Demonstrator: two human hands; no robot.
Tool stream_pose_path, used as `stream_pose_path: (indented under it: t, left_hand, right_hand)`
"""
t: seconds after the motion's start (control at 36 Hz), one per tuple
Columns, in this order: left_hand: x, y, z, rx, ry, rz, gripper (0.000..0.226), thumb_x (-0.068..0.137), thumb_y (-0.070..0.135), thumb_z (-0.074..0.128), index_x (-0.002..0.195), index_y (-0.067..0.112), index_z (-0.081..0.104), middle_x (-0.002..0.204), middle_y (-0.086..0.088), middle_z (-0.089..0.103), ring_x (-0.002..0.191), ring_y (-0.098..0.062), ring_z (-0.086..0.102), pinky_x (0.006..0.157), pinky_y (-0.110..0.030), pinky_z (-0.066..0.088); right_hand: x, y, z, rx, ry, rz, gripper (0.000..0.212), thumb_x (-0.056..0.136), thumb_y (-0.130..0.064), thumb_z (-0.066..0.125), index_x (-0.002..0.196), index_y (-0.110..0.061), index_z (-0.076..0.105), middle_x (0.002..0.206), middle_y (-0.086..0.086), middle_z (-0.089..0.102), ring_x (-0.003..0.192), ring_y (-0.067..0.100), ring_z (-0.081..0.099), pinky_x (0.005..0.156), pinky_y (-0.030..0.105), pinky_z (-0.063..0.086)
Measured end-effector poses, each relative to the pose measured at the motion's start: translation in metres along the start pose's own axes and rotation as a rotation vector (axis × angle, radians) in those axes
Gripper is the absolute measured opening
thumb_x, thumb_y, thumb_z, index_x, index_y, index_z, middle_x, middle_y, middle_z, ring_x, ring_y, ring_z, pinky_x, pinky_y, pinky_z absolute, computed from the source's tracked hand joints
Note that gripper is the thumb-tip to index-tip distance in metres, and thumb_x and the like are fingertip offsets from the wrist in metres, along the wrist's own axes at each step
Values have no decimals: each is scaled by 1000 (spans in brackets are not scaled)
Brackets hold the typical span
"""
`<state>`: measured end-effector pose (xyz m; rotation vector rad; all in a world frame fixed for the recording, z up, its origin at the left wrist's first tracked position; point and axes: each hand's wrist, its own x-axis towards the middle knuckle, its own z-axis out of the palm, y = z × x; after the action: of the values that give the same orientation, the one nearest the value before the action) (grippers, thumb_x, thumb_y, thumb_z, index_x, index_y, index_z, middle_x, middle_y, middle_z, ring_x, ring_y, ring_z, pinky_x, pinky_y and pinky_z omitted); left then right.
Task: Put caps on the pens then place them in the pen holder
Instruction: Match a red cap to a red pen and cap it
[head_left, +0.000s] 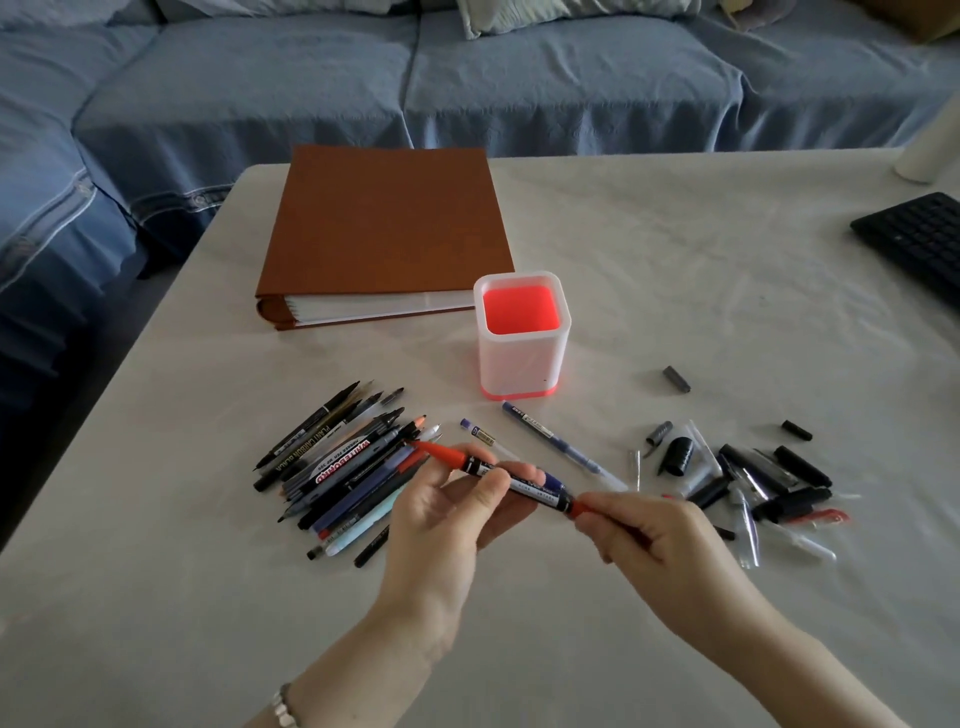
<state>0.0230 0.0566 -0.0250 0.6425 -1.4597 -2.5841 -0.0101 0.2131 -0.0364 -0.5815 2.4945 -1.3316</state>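
Left hand (447, 512) is pinching a red-ended marker (519, 478) mid-barrel — right hand (639, 530) is gripping its red end

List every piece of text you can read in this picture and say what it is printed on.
"WHITEBOARD": on the whiteboard marker in the pen pile.
"PLANT CARBON BLACK": on a black pen at the pile's left side.
Too small or blurred to read: print on the red-ended marker held by the left hand and right hand, on the blue pen, and on the small refill tube.
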Motion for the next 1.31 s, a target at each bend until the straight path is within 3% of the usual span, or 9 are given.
stream_pose_path:
  t: [0.08, 0.28, 0.44, 0.69, 0.75, 0.83, 0.89, 0.97, 1.31]
  left_hand:
    - [7, -5, -5, 84, 7, -55, 13, 84, -6, 51, 80, 6, 54, 67, -9, 71, 70, -21, 70, 65, -27, 58]
    - [25, 3, -22, 295, 156, 27, 15, 87, 11, 54, 82, 17, 66, 61, -3, 53, 45, -8, 58, 45, -21, 53]
    - [27, 12, -34, 516, 103, 1, 19, 89, 14, 54, 78, 20, 68, 62, 2, 50, 39, -3, 36, 34, -12, 25]
    - [17, 10, -47, 703, 37, -34, 14, 87, 17, 57, 83, 14, 70, 58, 4, 53, 48, -10, 37, 41, -15, 27]
    - [15, 10, -48, 735, 13, -16, 14, 88, 15, 56, 85, 13, 70, 55, 10, 56, 47, -5, 40, 42, -10, 31]
    - [10, 12, -47, 772, -29, -12, 14, 88, 11, 55, 84, 15, 68, 53, 13, 62, 45, 2, 44, 44, -8, 35]
    - [7, 13, -43, 737, -57, -35, 13, 87, 7, 56, 85, 16, 65, 57, 8, 67, 44, 2, 46, 42, -7, 34]
    - [5, 14, -40, 702, -96, -48, 12, 84, 5, 59, 88, 15, 63, 70, -3, 73, 45, -5, 48, 40, -9, 34]
    - [-4, 18, -38, 817, -213, 4, 19, 82, 12, 64, 87, 31, 64, 74, 4, 71, 50, -3, 54, 54, -15, 46]
  right_hand:
    - [-2, 14, -2, -244, -70, 11, 12, 79, -37, 65, 87, -31, 70, 60, -21, 52, 69, -4, 49, 66, 10, 36]
    - [-11, 47, -30, -506, 264, 238, 7, 81, -26, 66, 85, -25, 71, 72, -16, 48, 75, 13, 53, 55, 21, 35]
    - [-3, 55, -29, -659, 176, 319, 25, 85, -39, 57, 89, -17, 67, 84, -7, 52, 95, 19, 55, 62, 27, 36]
    - [3, 53, -28, -678, 82, 347, 28, 88, -38, 52, 90, -15, 67, 91, -2, 59, 86, 18, 56, 71, 32, 47]
    - [3, 51, -29, -600, 142, 310, 22, 87, -31, 56, 89, -13, 67, 86, -2, 57, 80, 19, 55, 68, 32, 45]
    - [7, 38, -29, -317, 294, 260, 2, 84, -18, 60, 84, -17, 62, 74, -6, 57, 68, 15, 54, 58, 15, 39]
    - [10, 25, -27, -3, 341, 253, 11, 84, -8, 59, 88, -18, 60, 70, -5, 63, 64, 13, 58, 58, 7, 43]
    - [15, 3, -20, 436, 363, 219, 20, 86, -1, 54, 95, -17, 62, 67, -2, 70, 58, 9, 60, 61, 12, 51]
    - [20, -24, -1, 661, 381, 178, 18, 85, -1, 54, 93, -13, 64, 69, -8, 73, 66, 5, 68, 62, 10, 50]
